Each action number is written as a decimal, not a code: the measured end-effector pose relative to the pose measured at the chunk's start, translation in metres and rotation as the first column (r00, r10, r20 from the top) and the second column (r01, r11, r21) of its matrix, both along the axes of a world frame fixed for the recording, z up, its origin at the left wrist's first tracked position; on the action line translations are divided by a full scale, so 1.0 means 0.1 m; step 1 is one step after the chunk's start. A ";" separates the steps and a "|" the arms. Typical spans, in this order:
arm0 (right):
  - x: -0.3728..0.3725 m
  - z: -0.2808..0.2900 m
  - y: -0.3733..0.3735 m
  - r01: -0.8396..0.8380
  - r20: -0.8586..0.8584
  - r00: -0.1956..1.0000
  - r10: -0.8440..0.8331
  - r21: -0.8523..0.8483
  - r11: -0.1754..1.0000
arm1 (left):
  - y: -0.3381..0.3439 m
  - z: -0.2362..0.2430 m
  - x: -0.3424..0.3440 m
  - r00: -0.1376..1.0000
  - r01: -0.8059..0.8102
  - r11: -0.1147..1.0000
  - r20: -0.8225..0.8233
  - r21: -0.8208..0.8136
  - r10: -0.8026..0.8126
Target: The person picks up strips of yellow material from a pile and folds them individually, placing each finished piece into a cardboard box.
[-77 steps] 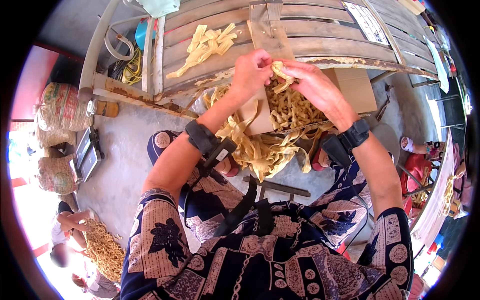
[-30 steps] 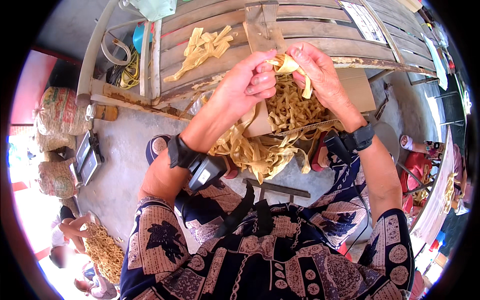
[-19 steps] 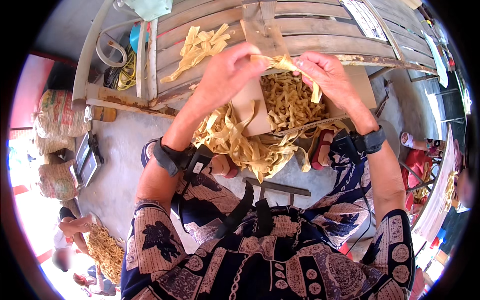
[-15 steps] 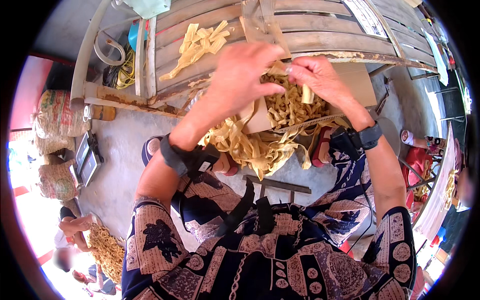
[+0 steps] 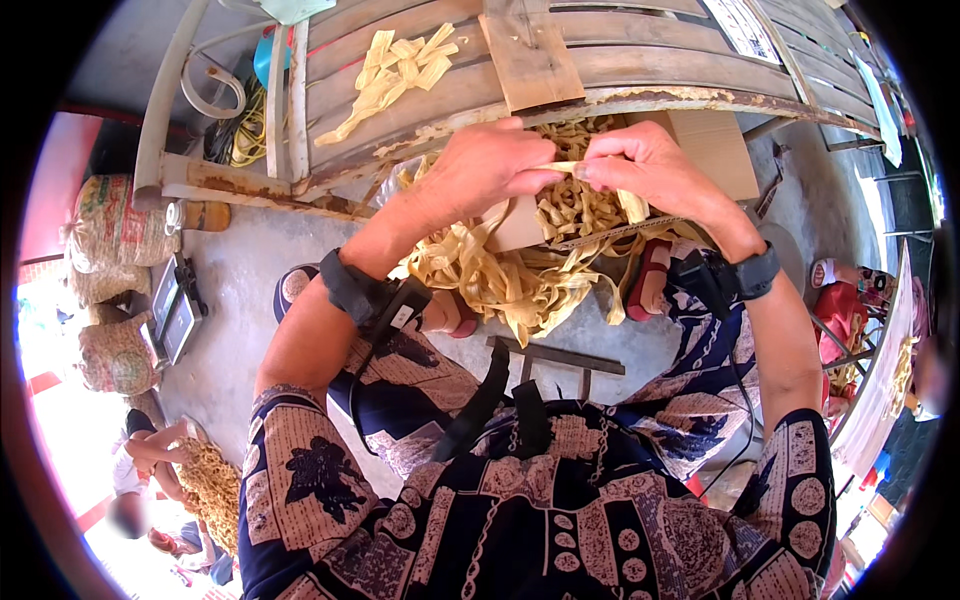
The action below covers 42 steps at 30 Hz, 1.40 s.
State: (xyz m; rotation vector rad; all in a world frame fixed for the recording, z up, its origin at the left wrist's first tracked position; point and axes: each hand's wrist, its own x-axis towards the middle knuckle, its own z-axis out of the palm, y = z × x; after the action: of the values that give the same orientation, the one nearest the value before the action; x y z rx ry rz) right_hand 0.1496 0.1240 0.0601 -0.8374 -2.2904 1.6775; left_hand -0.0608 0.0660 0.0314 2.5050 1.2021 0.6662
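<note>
My left hand (image 5: pixel 500 165) pinches one end of a pale yellow dried strip (image 5: pixel 568 168), and my right hand (image 5: pixel 645 175) grips it a short way along, a looser end hanging below the fingers. Both hands are over an open cardboard box (image 5: pixel 720 160) full of short knotted yellow pieces (image 5: pixel 556 213). A tangled heap of long strips (image 5: pixel 520 290) spills in front of the box, between my feet. More strips (image 5: pixel 395 70) lie on the slatted wooden bench (image 5: pixel 660 60) beyond, beside a loose board (image 5: pixel 530 65).
The bench's rusty metal rail (image 5: pixel 680 98) runs behind the box. At left are sacks (image 5: pixel 115 240), a metal device (image 5: pixel 172 310) and, lower, seated people (image 5: pixel 150 460) by a brown pile (image 5: pixel 210 500). At right are a red seat (image 5: pixel 840 320) and another table (image 5: pixel 880 400).
My hands have come down toward me from the bench edge and drawn the strip straight between them. The loop seen around the right fingertips earlier is no longer visible.
</note>
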 end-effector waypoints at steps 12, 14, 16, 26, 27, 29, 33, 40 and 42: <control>-0.05 -0.13 0.04 0.139 -0.011 0.990 -0.144 -0.184 0.973 | 0.01 -0.12 0.26 0.970 -0.226 0.914 -0.013 0.337 0.244; -0.06 -0.16 0.03 0.156 -0.036 0.986 -0.165 -0.192 0.969 | 0.05 -0.19 0.16 0.979 -0.175 0.948 -0.053 0.266 0.196; -0.06 -0.16 0.01 0.199 -0.045 0.977 -0.210 -0.179 0.964 | 0.04 -0.19 0.10 0.983 -0.159 0.946 -0.043 0.281 0.178; -0.11 0.12 0.34 0.245 -0.098 0.958 -0.269 -0.208 0.947 | 0.29 0.04 -0.04 0.930 -0.349 0.936 0.132 0.034 0.342; -0.14 0.12 0.46 0.345 -0.121 0.925 -0.361 -0.137 0.929 | 0.37 0.15 -0.07 0.910 -0.358 0.932 0.201 -0.067 0.364; -0.23 0.20 0.68 0.367 -0.204 0.899 -0.389 -0.136 0.920 | 0.58 0.30 -0.16 0.886 -0.351 0.929 0.280 -0.116 0.369; -0.46 0.08 1.03 0.447 -0.306 0.842 -0.444 -0.064 0.892 | 0.90 0.25 -0.36 0.839 -0.347 0.919 0.376 -0.185 0.392; -0.68 -0.32 1.40 0.552 -0.311 0.813 -0.492 0.146 0.821 | 1.15 0.01 -0.41 0.799 -0.453 0.877 0.363 -0.160 0.479; -0.73 -0.35 1.42 0.578 -0.333 0.798 -0.503 0.181 0.796 | 1.18 -0.02 -0.40 0.791 -0.495 0.863 0.357 -0.102 0.496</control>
State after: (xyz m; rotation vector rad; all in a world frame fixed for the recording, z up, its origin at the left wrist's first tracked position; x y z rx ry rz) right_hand 0.0765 0.2664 0.0249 -1.0095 -1.7971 1.1051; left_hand -0.1012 0.1843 0.0297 1.9163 1.7057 1.2015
